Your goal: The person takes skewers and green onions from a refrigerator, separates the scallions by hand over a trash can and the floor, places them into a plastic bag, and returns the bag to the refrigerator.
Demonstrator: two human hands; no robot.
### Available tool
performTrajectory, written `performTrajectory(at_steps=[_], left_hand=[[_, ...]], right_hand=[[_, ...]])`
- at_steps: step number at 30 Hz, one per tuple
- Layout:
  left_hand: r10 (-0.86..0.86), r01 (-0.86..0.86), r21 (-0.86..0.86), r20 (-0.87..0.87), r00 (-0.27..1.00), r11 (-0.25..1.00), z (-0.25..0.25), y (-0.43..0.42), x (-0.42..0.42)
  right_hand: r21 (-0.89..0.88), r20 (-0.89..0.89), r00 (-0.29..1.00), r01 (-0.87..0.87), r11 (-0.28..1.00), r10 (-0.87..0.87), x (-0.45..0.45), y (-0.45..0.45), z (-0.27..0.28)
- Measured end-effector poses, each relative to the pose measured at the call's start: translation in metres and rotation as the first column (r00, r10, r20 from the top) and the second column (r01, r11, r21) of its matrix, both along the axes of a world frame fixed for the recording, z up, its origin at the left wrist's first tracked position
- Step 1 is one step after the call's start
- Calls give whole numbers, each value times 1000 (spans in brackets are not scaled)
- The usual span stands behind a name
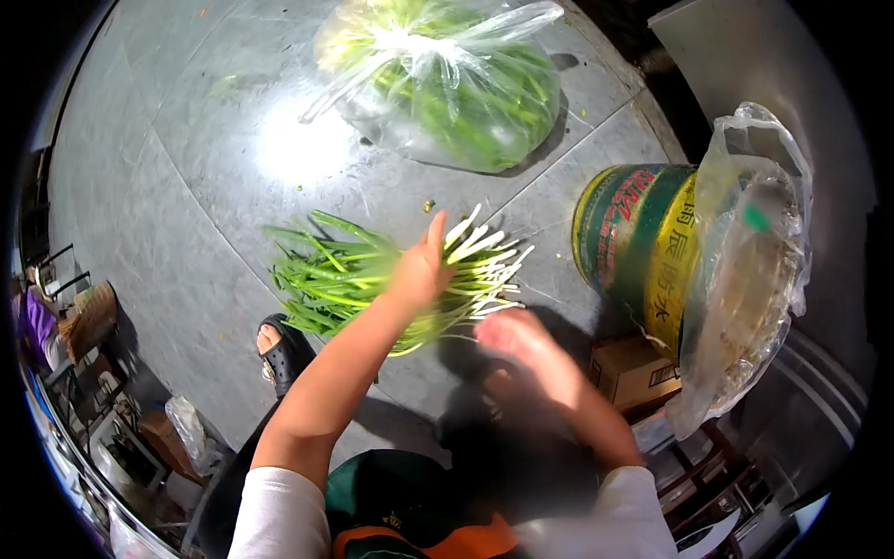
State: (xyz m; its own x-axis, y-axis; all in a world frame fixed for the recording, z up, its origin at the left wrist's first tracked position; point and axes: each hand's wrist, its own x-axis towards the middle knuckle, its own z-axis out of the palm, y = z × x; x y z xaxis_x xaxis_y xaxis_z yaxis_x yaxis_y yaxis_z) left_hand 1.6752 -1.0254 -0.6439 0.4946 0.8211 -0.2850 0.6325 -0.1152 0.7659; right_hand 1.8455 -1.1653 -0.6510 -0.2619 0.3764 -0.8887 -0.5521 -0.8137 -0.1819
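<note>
A loose bunch of spring onions (340,279) stretches across in front of me, green leaves to the left and white stem ends to the right. My left hand (421,272) is closed over the bunch near where green turns to white, with one digit pointing away from me. Just below the white ends is my right hand (517,335), blurred, its fingertips close to the lowest stems. Whether it touches them or pinches something is not clear.
A knotted clear plastic bag (466,93) full of greens sits on the grey floor (223,168) ahead. To the right stands a green-and-yellow bucket (633,233) lined with clear plastic, beside a cardboard box (629,373). My black clog (291,354) is left of my arms.
</note>
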Motion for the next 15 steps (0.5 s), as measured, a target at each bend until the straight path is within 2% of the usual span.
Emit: performTrajectory(at_steps=[1, 2, 3, 4, 6, 8, 10, 12, 13, 14, 15], left_hand=[[-27, 28, 12, -97, 995, 1000, -7, -4, -3], [-27, 28, 11, -100, 995, 1000, -10, -7, -3], [-117, 113, -28, -235, 965, 993, -13, -9, -3], [-209, 193, -79, -362, 908, 978, -16, -11, -3], [-211, 197, -76, -401, 891, 978, -16, -8, -1], [-426, 432, -126, -546, 722, 893, -1, 1, 3], [-552, 523, -212, -500, 668, 825, -9, 0, -3], [-537, 492, -221, -437, 722, 842, -17, -9, -10], [-484, 431, -221, -411, 772, 875, -11, -8, -9], [-484, 432, -219, -414, 771, 875, -11, -10, -10], [-437, 347, -284, -379, 816, 894, -12, -11, -13]], right_hand=[[-216, -63, 998, -10, 976, -4, -16, -15, -3], [-246, -107, 994, -47, 968, 21, -29, -25, -1], [-197, -203, 979, -26, 980, -15, -43, -47, -18], [-189, -181, 982, 13, 982, -48, -55, -51, -15], [28, -241, 930, 292, 956, -277, -73, -60, -22], [-16, -191, 919, 347, 938, -344, -83, -43, -29], [-59, -131, 903, 406, 912, -410, -86, -30, -33], [9, -181, 916, 365, 931, -358, -86, -26, -48], [9, -152, 909, 394, 919, -388, -87, -23, -46], [12, -155, 908, 395, 918, -389, -85, -23, -50], [74, -230, 899, 397, 915, -371, -82, -24, -54]])
